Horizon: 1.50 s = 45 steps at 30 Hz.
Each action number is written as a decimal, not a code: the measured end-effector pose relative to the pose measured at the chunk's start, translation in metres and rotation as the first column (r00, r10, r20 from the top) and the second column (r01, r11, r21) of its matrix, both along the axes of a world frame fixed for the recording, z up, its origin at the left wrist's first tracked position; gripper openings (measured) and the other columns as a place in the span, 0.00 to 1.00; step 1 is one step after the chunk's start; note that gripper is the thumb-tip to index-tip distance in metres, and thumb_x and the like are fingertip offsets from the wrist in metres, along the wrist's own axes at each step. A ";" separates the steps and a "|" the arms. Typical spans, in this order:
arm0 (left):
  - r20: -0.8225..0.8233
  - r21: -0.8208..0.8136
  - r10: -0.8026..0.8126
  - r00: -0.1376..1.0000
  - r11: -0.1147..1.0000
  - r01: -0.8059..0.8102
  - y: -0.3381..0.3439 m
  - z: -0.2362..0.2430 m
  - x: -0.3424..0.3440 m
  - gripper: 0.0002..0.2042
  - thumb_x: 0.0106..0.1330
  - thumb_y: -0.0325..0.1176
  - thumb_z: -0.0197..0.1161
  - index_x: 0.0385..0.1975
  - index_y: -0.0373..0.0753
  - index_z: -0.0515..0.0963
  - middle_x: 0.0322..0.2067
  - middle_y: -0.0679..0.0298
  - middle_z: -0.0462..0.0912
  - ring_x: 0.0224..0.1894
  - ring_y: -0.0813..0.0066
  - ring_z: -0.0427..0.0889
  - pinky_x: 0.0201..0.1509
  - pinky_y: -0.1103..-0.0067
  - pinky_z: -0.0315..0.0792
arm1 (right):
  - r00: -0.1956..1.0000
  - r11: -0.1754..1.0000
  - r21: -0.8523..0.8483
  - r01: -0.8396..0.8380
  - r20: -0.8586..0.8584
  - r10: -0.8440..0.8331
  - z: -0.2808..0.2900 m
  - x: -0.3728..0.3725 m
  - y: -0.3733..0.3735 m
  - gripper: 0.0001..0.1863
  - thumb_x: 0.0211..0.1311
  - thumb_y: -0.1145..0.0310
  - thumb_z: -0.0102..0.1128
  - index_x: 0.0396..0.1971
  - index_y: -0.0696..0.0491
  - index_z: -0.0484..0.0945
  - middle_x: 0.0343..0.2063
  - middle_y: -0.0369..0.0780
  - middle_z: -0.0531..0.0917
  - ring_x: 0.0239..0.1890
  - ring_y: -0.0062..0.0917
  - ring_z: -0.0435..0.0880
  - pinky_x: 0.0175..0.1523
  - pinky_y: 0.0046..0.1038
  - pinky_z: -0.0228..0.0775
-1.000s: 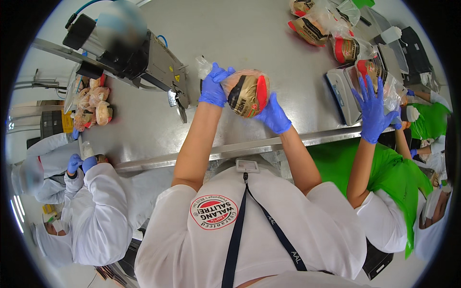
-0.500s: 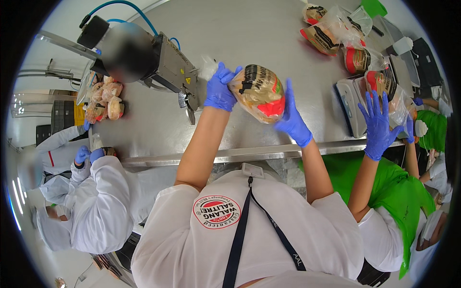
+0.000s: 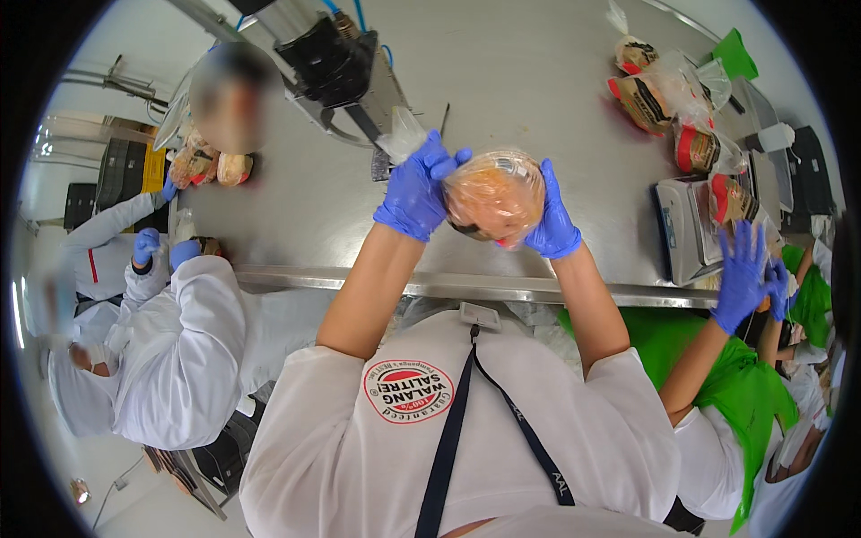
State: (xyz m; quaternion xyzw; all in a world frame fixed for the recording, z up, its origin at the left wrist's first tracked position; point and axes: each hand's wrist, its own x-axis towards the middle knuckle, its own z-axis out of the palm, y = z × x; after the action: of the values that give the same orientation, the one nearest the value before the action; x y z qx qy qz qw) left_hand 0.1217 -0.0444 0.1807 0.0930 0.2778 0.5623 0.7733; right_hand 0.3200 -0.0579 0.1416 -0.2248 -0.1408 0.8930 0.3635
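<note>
A clear plastic bag with a plump orange-tan food item inside (image 3: 493,197) is held above the steel table, between my two blue-gloved hands. My left hand (image 3: 417,188) is closed round the gathered neck of the bag, whose loose plastic end sticks up past the fingers. My right hand (image 3: 552,220) cups the bag's right side, its fingers partly hidden behind it. Just beyond my left hand stands a black and grey metal machine (image 3: 336,72) with blue hoses. Its lower metal arm reaches close to the loose bag end.
Several filled bags (image 3: 641,103) lie at the far right of the steel table (image 3: 314,229), near a scale (image 3: 686,233). A co-worker's gloved hand (image 3: 743,278) is beside that scale. More bags (image 3: 193,166) lie at the left, near co-workers in white (image 3: 197,350).
The bag has turned in my hands, so its printed side has given way to a clear side showing the food. The co-worker's raised hand at the right has moved lower.
</note>
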 end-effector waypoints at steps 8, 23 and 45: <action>0.142 -0.432 0.017 0.990 0.901 0.047 -0.023 -0.070 -0.065 0.10 0.66 0.36 0.49 0.25 0.39 0.69 0.30 0.62 0.74 0.35 0.67 0.73 0.45 0.73 0.71 | 0.998 0.848 0.529 -0.011 -0.048 0.043 -0.038 -0.055 0.011 0.47 0.45 0.41 0.60 0.62 0.51 0.54 0.56 0.43 0.66 0.58 0.31 0.65 0.62 0.35 0.56; -0.436 -0.073 -0.016 0.900 0.997 -0.018 0.022 -0.116 -0.128 0.06 0.60 0.33 0.60 0.27 0.37 0.76 0.21 0.71 0.72 0.23 0.84 0.68 0.27 0.86 0.63 | 0.913 0.931 -0.095 0.353 -0.183 -0.365 -0.133 -0.124 0.020 0.28 0.55 0.55 0.44 0.55 0.53 0.65 0.51 0.43 0.73 0.51 0.35 0.73 0.57 0.39 0.64; -0.791 0.077 0.137 0.596 0.989 -0.125 0.047 -0.190 -0.135 0.06 0.57 0.30 0.61 0.31 0.35 0.78 0.27 0.66 0.80 0.28 0.80 0.77 0.32 0.81 0.70 | 0.939 0.910 -0.325 0.256 -0.140 -0.314 -0.113 -0.141 0.030 0.25 0.61 0.56 0.36 0.57 0.50 0.62 0.54 0.42 0.69 0.56 0.35 0.68 0.59 0.41 0.62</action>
State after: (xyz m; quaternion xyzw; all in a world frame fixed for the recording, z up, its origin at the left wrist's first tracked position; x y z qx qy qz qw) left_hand -0.0131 0.0021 -0.0098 0.3172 0.5942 0.5195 0.5257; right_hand 0.1793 -0.0274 0.0286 -0.2100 0.0669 0.8583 0.4634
